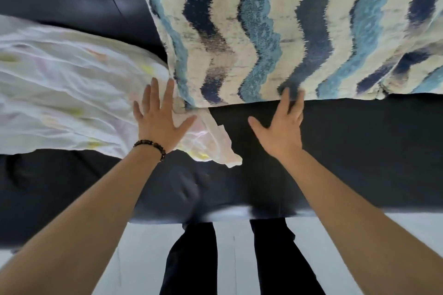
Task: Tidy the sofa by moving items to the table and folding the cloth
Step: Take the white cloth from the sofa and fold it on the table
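Sofa (359, 151), dark, bears cloth (60, 91) and patterned cushion (287, 31); both hands spread flat, holding nothing.

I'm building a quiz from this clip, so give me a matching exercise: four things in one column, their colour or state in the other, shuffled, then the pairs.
Things:
1. patterned cushion
2. white cloth
3. left hand
4. sofa

Descriptions:
A. black surface
B. fingers spread, flat on crumpled fabric
C. blue and cream wavy stripes
D. pale, wrinkled, with faint yellow and pink marks

Pairs: 1-C, 2-D, 3-B, 4-A
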A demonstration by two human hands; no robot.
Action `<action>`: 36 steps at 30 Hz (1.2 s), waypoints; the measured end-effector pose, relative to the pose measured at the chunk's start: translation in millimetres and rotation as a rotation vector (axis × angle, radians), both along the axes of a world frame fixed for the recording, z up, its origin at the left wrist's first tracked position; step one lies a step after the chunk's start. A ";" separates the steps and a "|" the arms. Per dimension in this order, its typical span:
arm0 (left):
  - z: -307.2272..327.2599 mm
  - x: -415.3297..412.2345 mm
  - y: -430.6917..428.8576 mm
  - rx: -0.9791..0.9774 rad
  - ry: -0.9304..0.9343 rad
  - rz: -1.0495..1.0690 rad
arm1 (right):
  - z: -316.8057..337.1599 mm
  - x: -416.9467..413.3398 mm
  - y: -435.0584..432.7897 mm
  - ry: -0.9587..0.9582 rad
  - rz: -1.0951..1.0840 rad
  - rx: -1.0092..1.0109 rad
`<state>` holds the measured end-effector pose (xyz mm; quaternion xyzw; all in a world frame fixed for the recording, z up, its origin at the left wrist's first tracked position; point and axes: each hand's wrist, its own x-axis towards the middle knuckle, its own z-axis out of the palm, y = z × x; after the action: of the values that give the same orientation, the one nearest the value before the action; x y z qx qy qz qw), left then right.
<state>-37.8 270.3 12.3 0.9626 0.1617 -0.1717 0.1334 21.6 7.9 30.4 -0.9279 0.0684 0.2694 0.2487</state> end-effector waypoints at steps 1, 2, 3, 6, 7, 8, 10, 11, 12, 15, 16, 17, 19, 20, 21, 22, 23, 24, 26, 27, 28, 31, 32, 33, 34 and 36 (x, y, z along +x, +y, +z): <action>-9.2 -21.1 12.4 0.049 0.164 0.002 | -5.8 -18.3 17.6 0.102 0.083 0.037; -17.9 -44.7 24.3 0.085 0.319 0.004 | -12.4 -36.6 36.2 0.196 0.182 0.067; -22.6 -68.5 34.8 0.118 0.431 0.007 | -19.4 -55.0 54.3 0.273 0.282 0.080; -20.2 -126.9 52.3 0.283 0.550 -0.055 | -38.0 -99.5 102.5 0.240 0.470 0.014; -15.8 -142.1 53.0 0.314 0.601 -0.109 | -41.5 -108.5 114.9 0.234 0.488 0.027; -11.8 -157.2 52.9 0.317 0.650 -0.170 | -41.0 -115.6 125.6 0.280 0.503 0.088; -8.7 -180.1 53.8 0.256 0.617 -0.227 | -33.2 -128.6 138.5 0.408 0.639 0.222; -6.2 -184.5 55.3 0.199 0.508 -0.204 | -26.1 -134.0 139.8 0.442 0.756 0.229; -3.5 -185.4 57.5 0.132 0.381 -0.151 | -20.3 -139.1 136.5 0.465 0.847 0.205; 2.9 -171.2 69.9 0.108 0.110 0.015 | -16.5 -154.5 102.3 0.546 0.971 -0.046; 5.2 -162.0 78.6 0.150 0.050 0.019 | -18.4 -157.1 86.7 0.549 0.929 -0.174; 7.2 -151.7 89.9 0.180 0.024 0.018 | -18.9 -157.0 72.0 0.528 0.823 -0.273; 10.4 -129.9 119.2 0.207 0.043 0.025 | -15.9 -147.8 50.3 0.405 0.465 -0.338; 10.1 -121.3 137.0 0.218 0.065 0.040 | -13.5 -139.4 44.1 0.303 0.291 -0.320; 9.7 -116.2 154.7 0.224 0.079 0.071 | -10.6 -129.0 41.6 0.193 0.169 -0.297; 9.3 -114.9 170.8 0.223 0.078 0.115 | -8.7 -117.9 42.6 0.084 0.114 -0.298; 9.0 -116.8 183.4 0.211 0.051 0.174 | -6.1 -106.6 48.2 -0.020 0.115 -0.340; 8.3 -122.4 192.0 0.192 -0.010 0.241 | -4.5 -97.4 57.1 -0.108 0.145 -0.405; 8.6 -137.2 196.3 0.175 -0.173 0.362 | -2.8 -92.9 83.0 -0.211 0.256 -0.471; 9.4 -144.0 193.1 0.179 -0.206 0.415 | -0.4 -96.2 99.9 -0.248 0.348 -0.423; 12.1 -150.1 187.6 0.176 -0.216 0.458 | 2.0 -102.6 118.5 -0.273 0.464 -0.337; 30.8 -166.3 162.1 0.091 -0.227 0.503 | 6.7 -135.5 182.6 -0.213 0.767 -0.077; 38.9 -172.9 151.5 0.041 -0.216 0.492 | 5.9 -148.8 204.0 -0.183 0.810 -0.023; 46.7 -180.7 139.6 -0.017 -0.200 0.476 | 4.9 -160.9 224.1 -0.173 0.819 0.019; 55.5 -188.4 126.1 -0.073 -0.190 0.459 | 2.0 -170.2 241.4 -0.182 0.806 0.060; 72.0 -204.3 100.1 -0.153 -0.191 0.410 | -3.8 -177.1 265.1 -0.163 0.793 0.121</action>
<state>-242.1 370.4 84.3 0.9085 0.3271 -0.0608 0.2527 -155.5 272.9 26.6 -0.8844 -0.3306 0.2734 0.1840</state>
